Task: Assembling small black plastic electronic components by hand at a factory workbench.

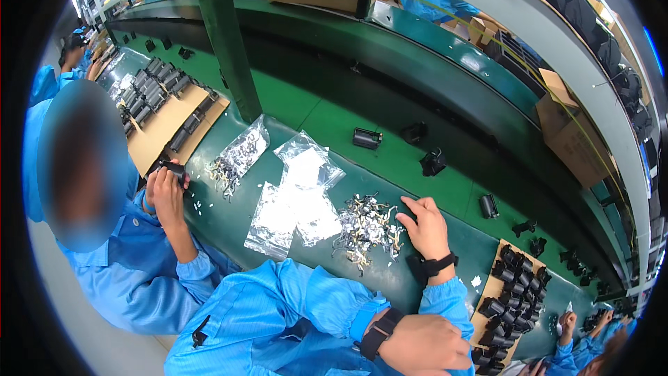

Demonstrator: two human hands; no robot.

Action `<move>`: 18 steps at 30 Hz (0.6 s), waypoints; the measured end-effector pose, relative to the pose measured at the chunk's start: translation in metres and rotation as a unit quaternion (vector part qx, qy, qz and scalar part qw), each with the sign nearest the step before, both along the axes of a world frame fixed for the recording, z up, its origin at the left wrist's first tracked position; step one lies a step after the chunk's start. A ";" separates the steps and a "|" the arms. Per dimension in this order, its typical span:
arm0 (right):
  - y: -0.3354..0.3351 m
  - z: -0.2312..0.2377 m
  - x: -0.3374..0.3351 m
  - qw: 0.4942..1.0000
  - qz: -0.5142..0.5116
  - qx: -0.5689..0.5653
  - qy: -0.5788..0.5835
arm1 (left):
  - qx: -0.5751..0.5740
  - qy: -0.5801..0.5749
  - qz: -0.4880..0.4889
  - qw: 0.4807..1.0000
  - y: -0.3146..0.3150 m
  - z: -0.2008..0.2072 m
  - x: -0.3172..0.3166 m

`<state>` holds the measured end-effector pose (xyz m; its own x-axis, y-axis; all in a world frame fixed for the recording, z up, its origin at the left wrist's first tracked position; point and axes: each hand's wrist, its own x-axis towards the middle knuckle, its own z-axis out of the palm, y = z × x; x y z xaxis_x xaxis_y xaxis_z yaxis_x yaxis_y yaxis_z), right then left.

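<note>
A dark green worktable (476, 254) stands alongside a brighter green belt (306, 111), where black plastic pieces (367, 138) sit well apart from one another. On the table, a loose pile of small wired parts (367, 230) lies just beside some clear bags (316, 219), whose contents are hard to tell through the glare.

The right hand (426, 226) is at the pile's right edge, fingers parted and slightly bent, with nothing visible in its grip; whether a fingertip touches a part, I cannot tell. The left hand (426, 345) is lower down, by the right sleeve (445, 299), palm turned away, so I cannot tell whether it is closed on anything.

The wires look tangled, so sorting here is probably best done from the loose edge: pinch one part by its solid end, ease it free and avoid tugging the wire, which could strain it or drag its neighbours along. Keeping the wrist strap (438, 264) off the pile should prevent snags. The cardboard sheet of black parts (511, 292) is near the right sleeve, so the elbow is best kept tucked in
</note>
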<state>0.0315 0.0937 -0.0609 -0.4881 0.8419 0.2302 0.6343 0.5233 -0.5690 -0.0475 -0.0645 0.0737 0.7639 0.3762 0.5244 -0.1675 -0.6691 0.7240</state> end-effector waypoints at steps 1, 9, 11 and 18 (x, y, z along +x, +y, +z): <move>0.002 -0.002 -0.006 1.000 0.025 -0.011 -0.002 | 0.010 0.015 0.011 1.000 0.001 -0.003 0.000; 0.003 0.002 -0.006 0.987 0.069 -0.073 0.123 | 0.039 -0.096 0.045 0.994 0.022 -0.019 0.004; 0.002 0.017 0.013 0.982 0.052 -0.086 0.158 | 0.070 -0.039 0.126 0.989 0.033 -0.019 0.004; -0.008 0.030 0.048 0.965 0.030 0.076 0.249 | 0.141 -0.145 0.490 0.848 0.085 -0.013 -0.032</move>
<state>0.0799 0.0857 -0.0310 -0.3318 0.7537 0.5674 0.2684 0.6520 -0.7091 -0.0799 0.0201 0.0606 -0.0199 0.5848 0.8109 0.4249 -0.7293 0.5363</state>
